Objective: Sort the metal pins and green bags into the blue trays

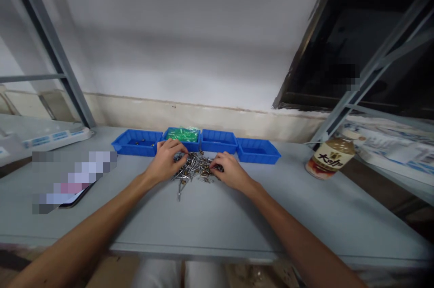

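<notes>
A heap of small metal screws and fasteners (194, 168) lies on the grey table (217, 215), just in front of a row of blue trays. My left hand (167, 159) rests on the heap's left edge with its fingers curled into the pieces. On the right edge sits my right hand (228, 169), fingers bent and pinched at the screws. What either hand holds is too small to see. The far-left blue tray (137, 142) has a few small dark pieces in it. The second tray (183, 136) holds green parts.
Two more blue trays (219, 141) (258, 150) sit to the right. A brown-labelled bottle (330, 157) stands at the right. A phone (76, 195) lies at the left and a white power strip (56, 138) further back. Metal shelf posts flank the table.
</notes>
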Motion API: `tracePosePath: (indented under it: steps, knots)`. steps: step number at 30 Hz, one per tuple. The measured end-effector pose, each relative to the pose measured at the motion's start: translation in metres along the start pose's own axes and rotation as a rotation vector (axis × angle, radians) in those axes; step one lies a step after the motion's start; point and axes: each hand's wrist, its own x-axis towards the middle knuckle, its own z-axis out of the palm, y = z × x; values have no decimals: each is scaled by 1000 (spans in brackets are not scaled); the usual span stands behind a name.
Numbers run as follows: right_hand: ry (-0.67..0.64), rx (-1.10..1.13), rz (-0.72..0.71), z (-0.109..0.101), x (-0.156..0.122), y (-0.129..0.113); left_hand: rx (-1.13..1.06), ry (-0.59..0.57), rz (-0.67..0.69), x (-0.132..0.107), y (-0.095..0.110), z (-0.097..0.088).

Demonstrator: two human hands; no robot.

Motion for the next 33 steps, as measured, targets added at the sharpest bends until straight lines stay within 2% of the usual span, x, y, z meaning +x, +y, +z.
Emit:
tracePosePath:
  steps: [9,16,20,24,29,33]
  knots:
    - [67,9,-29,1,-1,-3,-14,10,0,-1,-3,5]
    - [144,114,46,-4,2,-10,-65,-33,67,-2,0,9]
    - [231,263,106,-5,3,-14,-134,-51,75,-3,5,12]
    - [300,438,102,-2,3,-21,-269,-74,135,-4,14,13]
    - [293,538,68,5,2,-29,-341,-90,170,-4,20,15]
    - [270,630,74,8,1,-31,-379,-60,185,-4,19,18]
